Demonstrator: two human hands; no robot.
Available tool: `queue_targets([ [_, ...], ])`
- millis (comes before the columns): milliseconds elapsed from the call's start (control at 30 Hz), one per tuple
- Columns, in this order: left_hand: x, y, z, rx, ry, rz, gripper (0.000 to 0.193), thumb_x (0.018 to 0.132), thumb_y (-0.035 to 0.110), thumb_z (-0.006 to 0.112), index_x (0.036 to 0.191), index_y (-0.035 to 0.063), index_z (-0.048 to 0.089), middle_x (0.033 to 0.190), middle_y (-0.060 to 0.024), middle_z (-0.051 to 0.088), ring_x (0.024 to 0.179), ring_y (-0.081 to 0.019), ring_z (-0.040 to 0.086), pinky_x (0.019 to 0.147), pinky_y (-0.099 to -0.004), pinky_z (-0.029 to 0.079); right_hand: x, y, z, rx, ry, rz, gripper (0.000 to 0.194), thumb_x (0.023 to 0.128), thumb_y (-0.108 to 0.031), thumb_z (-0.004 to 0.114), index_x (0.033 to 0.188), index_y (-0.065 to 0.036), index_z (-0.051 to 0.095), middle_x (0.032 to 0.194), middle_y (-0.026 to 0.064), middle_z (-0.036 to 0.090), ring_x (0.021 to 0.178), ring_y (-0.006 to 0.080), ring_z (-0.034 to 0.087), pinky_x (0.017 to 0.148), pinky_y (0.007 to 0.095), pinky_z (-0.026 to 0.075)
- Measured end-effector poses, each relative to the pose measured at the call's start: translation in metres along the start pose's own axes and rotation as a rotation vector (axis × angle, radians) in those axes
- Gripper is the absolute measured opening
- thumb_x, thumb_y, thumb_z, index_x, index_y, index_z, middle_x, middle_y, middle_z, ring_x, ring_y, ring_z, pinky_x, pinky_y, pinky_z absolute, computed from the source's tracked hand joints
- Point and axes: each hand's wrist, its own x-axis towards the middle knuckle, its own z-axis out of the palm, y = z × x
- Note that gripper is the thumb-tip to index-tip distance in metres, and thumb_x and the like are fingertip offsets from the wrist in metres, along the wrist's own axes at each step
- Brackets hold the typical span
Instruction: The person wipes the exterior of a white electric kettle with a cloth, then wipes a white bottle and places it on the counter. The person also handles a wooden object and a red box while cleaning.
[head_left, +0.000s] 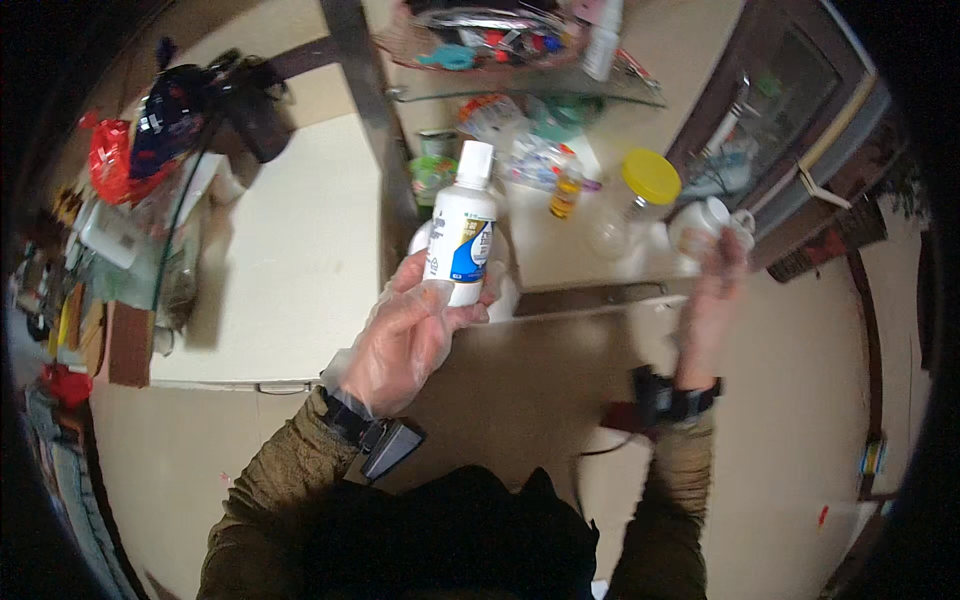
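Note:
My left hand (405, 337), in a clear plastic glove, is closed around the lower part of a white plastic bottle (465, 232). The bottle is tilted slightly, with its white cap (475, 163) on and a blue and gold label towards me. My right hand (718, 281) is blurred and reaches to the right, over or beside a white container (697, 223) and a white mug (742, 223); whether it touches them I cannot tell. Left of that container stands a clear jar with a yellow lid (651, 176). A small bottle of amber liquid (565, 193) is further left.
A glass shelf (525, 91) holding a basket (480, 56) of small items crosses the far side. Plastic packets (536, 161) and a green cup (433, 176) lie beneath. On the left, a white tabletop (292, 262) holds bags and a black container (255, 112). A dark-framed cabinet (817, 45) stands at right.

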Motion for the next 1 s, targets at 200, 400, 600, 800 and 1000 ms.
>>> queue_targets([
  [200,0.008,0.023,-0.012,-0.287,-0.074,-0.003,0.069,0.089,0.026,0.068,0.139,-0.0051,0.031,0.124,-0.0273,0.051,0.099,-0.0299,0.058,0.088,-0.0354,0.052,0.117,0.147,-0.074,-0.883,0.058,-0.24,0.059,0.081,0.002,0.057,0.137,0.009,0.041,0.141,0.0257,0.045,0.132,0.0382,0.043,0.11,0.0414,0.033],
  [400,0.012,0.021,-0.016,-0.331,-0.041,-0.031,0.066,0.087,0.025,0.069,0.137,-0.0023,0.037,0.124,-0.0263,0.052,0.098,-0.0297,0.058,0.085,-0.0363,0.053,0.12,0.133,-0.049,-0.407,-0.051,0.119,0.066,0.087,0.007,0.046,0.149,-0.004,0.029,0.139,0.0219,0.049,0.127,0.0355,0.049,0.103,0.0398,0.041],
  [600,0.012,0.019,-0.022,-0.294,0.061,-0.012,0.063,0.087,0.025,0.067,0.136,-0.0013,0.038,0.124,-0.0247,0.052,0.1,-0.0299,0.057,0.09,-0.0378,0.051,0.124,0.181,-0.052,-0.84,-0.054,0.088,0.043,0.087,0.001,0.049,0.13,-0.002,0.052,0.12,0.0228,0.061,0.104,0.0349,0.061,0.088,0.0422,0.047],
  [800,0.016,0.015,-0.028,-0.34,0.046,-0.021,0.062,0.088,0.02,0.067,0.136,-0.0034,0.036,0.126,-0.0239,0.052,0.105,-0.0304,0.056,0.092,-0.0374,0.051,0.114,0.233,-0.091,-0.793,-0.09,0.175,0.036,0.089,-0.017,0.062,0.113,0.009,0.058,0.109,0.0227,0.064,0.099,0.0309,0.061,0.085,0.0381,0.049],
  [1000,0.013,0.013,-0.03,-0.286,0.008,-0.003,0.06,0.088,0.02,0.066,0.135,-0.0038,0.037,0.126,-0.0236,0.051,0.104,-0.0305,0.056,0.091,-0.0367,0.05,0.065,0.136,-0.099,0.37,0.246,0.351,0.051,0.094,-0.03,0.06,0.129,0.005,0.05,0.126,0.016,0.059,0.111,0.0252,0.059,0.093,0.0377,0.047],
])
